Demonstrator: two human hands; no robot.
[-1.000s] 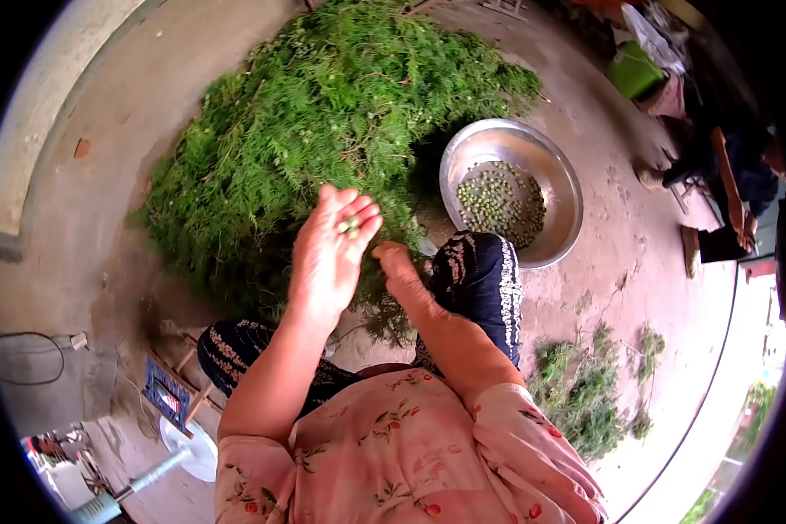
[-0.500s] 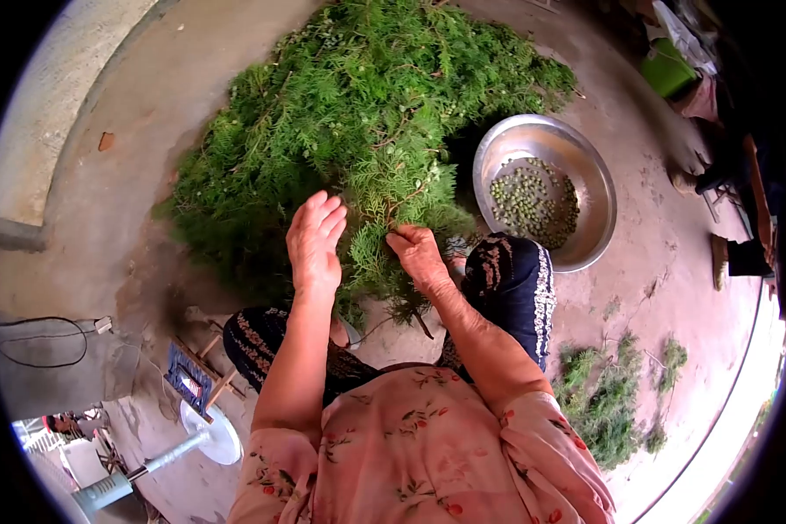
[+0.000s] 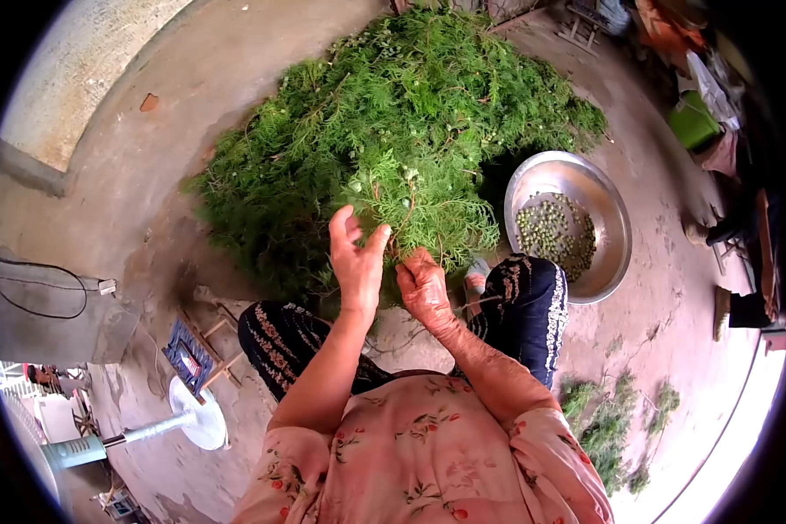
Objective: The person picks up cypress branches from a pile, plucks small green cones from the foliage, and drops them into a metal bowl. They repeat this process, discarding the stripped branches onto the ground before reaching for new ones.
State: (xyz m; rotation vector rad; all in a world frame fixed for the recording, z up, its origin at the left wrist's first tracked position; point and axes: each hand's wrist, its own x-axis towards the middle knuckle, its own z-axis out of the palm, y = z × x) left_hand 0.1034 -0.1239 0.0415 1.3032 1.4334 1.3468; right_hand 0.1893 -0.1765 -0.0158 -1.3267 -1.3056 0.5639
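Note:
A leafy evergreen branch (image 3: pixel 424 201) with small pale green cones extends forward from my right hand (image 3: pixel 425 286). That hand's fingers are closed around the branch's lower stem. Just left of the stem, my left hand (image 3: pixel 356 266) is raised with thumb and fingers apart, and I see nothing held in it. Beyond both hands spreads a big heap of green cuttings (image 3: pixel 358 113). A wide metal basin (image 3: pixel 618 210) stands right of the heap, with many small round green cones (image 3: pixel 555 231) on its bottom.
Some cuttings (image 3: pixel 607 428) lie on the floor at lower right. A small wooden stool (image 3: pixel 214 354) and a pedestal fan (image 3: pixel 148 430) stand at lower left. Another person's leg and shoe (image 3: pixel 725 314) show at the right edge, near a green container (image 3: pixel 693 120).
My right hand now grips the branch by its stem, and the branch points more forward. My left hand has moved down and right, closer to it. The camera view has shifted.

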